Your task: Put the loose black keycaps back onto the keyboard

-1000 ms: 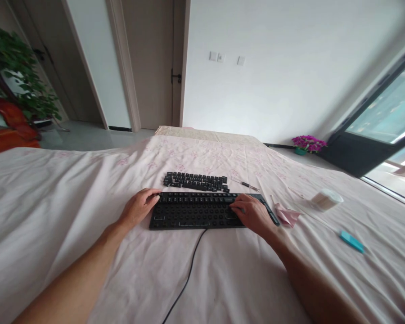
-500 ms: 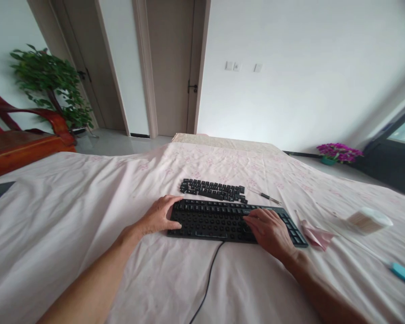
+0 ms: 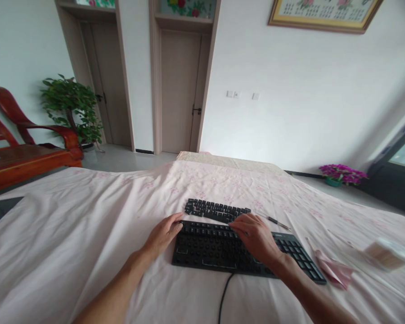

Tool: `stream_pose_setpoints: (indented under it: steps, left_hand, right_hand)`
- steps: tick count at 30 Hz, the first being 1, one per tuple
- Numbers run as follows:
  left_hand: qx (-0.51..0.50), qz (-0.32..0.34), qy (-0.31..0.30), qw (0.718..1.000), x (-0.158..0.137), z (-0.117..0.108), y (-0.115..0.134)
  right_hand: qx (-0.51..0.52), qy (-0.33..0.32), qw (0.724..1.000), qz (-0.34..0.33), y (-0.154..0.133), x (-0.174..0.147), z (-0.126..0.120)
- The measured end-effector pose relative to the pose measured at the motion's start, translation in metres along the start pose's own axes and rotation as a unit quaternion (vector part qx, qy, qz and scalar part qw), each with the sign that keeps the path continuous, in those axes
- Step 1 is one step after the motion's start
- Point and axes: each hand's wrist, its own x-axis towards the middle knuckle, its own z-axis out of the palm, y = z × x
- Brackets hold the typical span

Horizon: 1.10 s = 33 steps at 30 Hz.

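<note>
A black keyboard (image 3: pixel 219 254) lies on the cloth, its main key area bare of keycaps, with keys still on its top row and number pad. My left hand (image 3: pixel 164 231) holds its far left corner between thumb and fingers. Over the keyboard's far edge, my right hand (image 3: pixel 254 234) has its fingertips pinched together; whatever is between them is hidden. Just beyond lie loose black keycaps (image 3: pixel 212 209) laid out in rows, close to the right fingertips.
A thin dark-handled tool (image 3: pixel 276 222) lies right of the keycaps. Farther right are a pink cloth (image 3: pixel 334 268) and a clear tub of cotton swabs (image 3: pixel 389 253). A cable (image 3: pixel 225 292) runs toward me from the keyboard. The pale bedcloth (image 3: pixel 128 216) is wrinkled.
My view has tilted up. My right hand has moved from the keyboard's right middle to its far edge, near the loose keycaps. My left thumb has slid up to the corner.
</note>
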Motion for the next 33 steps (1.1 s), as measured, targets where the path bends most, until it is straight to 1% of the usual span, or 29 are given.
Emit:
stream_pose_setpoints:
  steps: [2,4,6,7,8,10,12,16,20,26,33]
  left_hand:
    - [-0.021,-0.024,0.031,0.999,0.003,0.001,-0.004]
    - [-0.014,-0.045,0.085,0.995,0.004,0.0,-0.009]
    - [0.032,-0.066,0.145,0.987,0.005,-0.006,-0.013]
    - [0.065,-0.075,0.165,0.981,0.004,-0.009,-0.016]
    - [0.099,-0.081,0.175,0.976,0.004,-0.013,-0.018]
    - [0.145,-0.087,0.174,0.97,0.004,-0.019,-0.021]
    - [0.159,-0.088,0.163,0.97,0.004,-0.024,-0.023]
    - [0.156,-0.085,0.156,0.972,0.006,-0.025,-0.024]
    - [0.165,-0.079,0.157,0.971,0.007,-0.024,-0.023]
    - [0.176,-0.072,0.151,0.97,0.009,-0.024,-0.024]
    - [0.184,-0.094,0.156,0.966,0.01,-0.024,-0.022]
  right_hand:
    - [0.018,-0.008,1.0,-0.01,-0.011,0.029,0.007]
    - [0.032,-0.012,0.999,-0.011,-0.021,0.06,0.02]
    - [0.036,-0.032,0.999,-0.01,-0.029,0.09,0.036]
    - [0.025,-0.042,0.999,-0.003,-0.032,0.103,0.045]
    - [0.007,-0.051,0.999,0.008,-0.035,0.116,0.053]
    - [-0.039,-0.078,0.996,0.027,-0.039,0.138,0.069]
    - [-0.058,-0.091,0.993,0.037,-0.04,0.153,0.083]
    - [-0.078,-0.108,0.99,0.055,-0.034,0.171,0.104]
    - [-0.094,-0.126,0.985,0.065,-0.028,0.179,0.116]
    - [-0.116,-0.154,0.979,0.071,-0.03,0.19,0.123]
    - [-0.128,-0.187,0.97,0.09,-0.035,0.202,0.127]
